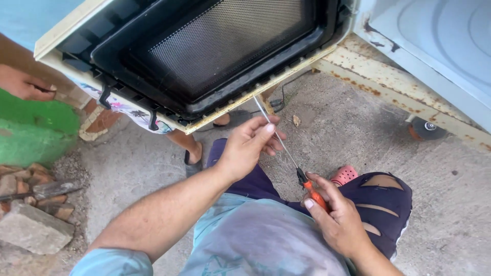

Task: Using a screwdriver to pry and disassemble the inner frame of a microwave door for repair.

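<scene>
Nearest you, your right hand (pixel 335 217) is clamped on the orange handle of a screwdriver (pixel 302 176), thumb laid along the grip, just above your knee in torn dark shorts (pixel 381 197). A pink sandal (pixel 343 175) shows just beyond that hand, on the concrete floor (pixel 358 128).

The screwdriver runs up and to the left — its thin metal shaft passes between the fingers of your left hand (pixel 250 145), which pinch it about midway along, the thumb on top. The two hands sit apart, one at each end of the tool. The tip reaches the lower edge of the oven door (pixel 225 46), where the cream, rust-flecked frame meets the black inner panel; you cannot tell from here exactly what the tip touches.

The door hangs tilted over you, its mesh window facing down, with two black hooks (pixel 105 97) poking out at its left edge. Under it stand another person's bare legs and a dark sandal (pixel 193 162). Far left, that person's hand (pixel 23 84) rests near the door's corner, above a green wall (pixel 30 130) and loose bricks (pixel 33 220). Far right — a rusty white appliance (pixel 434 41) with a small wheel (pixel 427 128).
</scene>
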